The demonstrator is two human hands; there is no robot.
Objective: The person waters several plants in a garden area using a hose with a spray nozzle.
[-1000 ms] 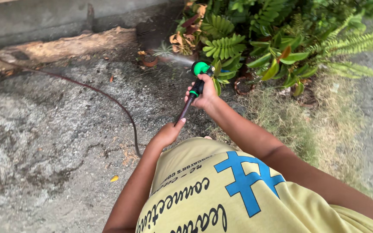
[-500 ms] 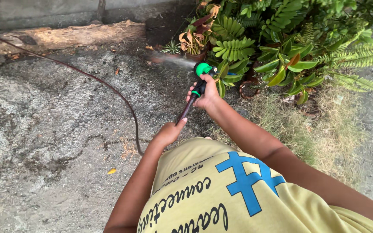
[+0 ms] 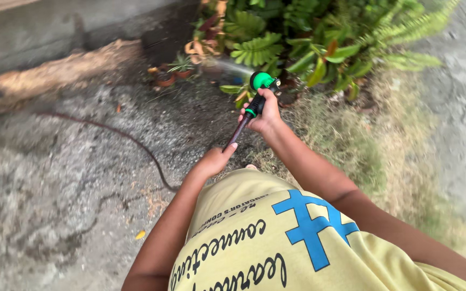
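Outdoors: right hand clenched on green spray nozzle, left hand pinching hose behind nozzle; risks kinking hose, probably cutting spray.

An outdoor yard or garden beside a building: rough cracked concrete ground, a low wall, ferns and small potted plants, dry grass, and a garden hose trailing across.

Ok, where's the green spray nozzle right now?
In the head view, upper centre: the green spray nozzle sits just above the right hand, beside the potted plants.
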